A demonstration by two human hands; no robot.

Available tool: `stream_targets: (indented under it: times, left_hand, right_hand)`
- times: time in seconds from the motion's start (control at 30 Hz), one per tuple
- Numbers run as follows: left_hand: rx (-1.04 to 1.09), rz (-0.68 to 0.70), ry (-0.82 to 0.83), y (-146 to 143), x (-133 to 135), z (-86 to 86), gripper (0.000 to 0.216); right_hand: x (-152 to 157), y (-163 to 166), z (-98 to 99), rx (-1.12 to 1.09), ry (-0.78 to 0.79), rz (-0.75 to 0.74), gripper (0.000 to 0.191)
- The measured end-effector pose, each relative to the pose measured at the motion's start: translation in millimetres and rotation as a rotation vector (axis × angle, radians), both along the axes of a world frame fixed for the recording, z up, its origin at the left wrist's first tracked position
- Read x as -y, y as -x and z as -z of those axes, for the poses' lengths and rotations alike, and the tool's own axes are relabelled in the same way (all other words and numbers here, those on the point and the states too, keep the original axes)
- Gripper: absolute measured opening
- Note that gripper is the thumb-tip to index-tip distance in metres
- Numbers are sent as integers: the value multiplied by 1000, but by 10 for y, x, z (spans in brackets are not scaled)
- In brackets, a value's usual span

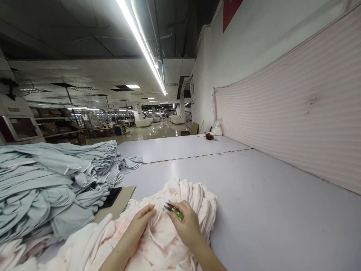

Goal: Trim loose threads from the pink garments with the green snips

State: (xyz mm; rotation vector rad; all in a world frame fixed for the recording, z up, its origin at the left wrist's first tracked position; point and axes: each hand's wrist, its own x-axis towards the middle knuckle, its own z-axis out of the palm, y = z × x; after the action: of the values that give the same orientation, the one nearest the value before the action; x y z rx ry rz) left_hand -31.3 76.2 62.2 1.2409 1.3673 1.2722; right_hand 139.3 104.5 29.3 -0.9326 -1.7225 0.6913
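Green-handled thread snips (175, 211) are held in my right hand (184, 222), their dark blades pointing up and left, slightly apart. My left hand (145, 216) pinches the pale pink fabric of a garment (158, 233) just left of the blades. A small white label (163, 209) with dark print shows between the two hands, close to the snip tips. Beneath both hands, the pink garments lie in a heap of soft folds on the table. Whether the blades touch any thread cannot be made out.
A tall pile of grey-blue garments (50, 180) lies to the left. Beside it are a dark phone (112, 197) and brown cardboard (124, 201). The pale tabletop (267, 210) stretches right to a wall hung with pink striped cloth (282, 98). A brown bundle (209, 136) sits far off.
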Motion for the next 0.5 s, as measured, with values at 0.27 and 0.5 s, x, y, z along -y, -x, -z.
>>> stream_targets:
  times: [0.27, 0.5]
  left_hand:
    - [170, 17, -36, 31, 130, 76, 31]
    - [156, 87, -48, 52, 129, 144, 35]
  right_hand:
    - [130, 120, -110, 335, -252, 93, 28]
    - [122, 77, -114, 343, -249, 56, 18]
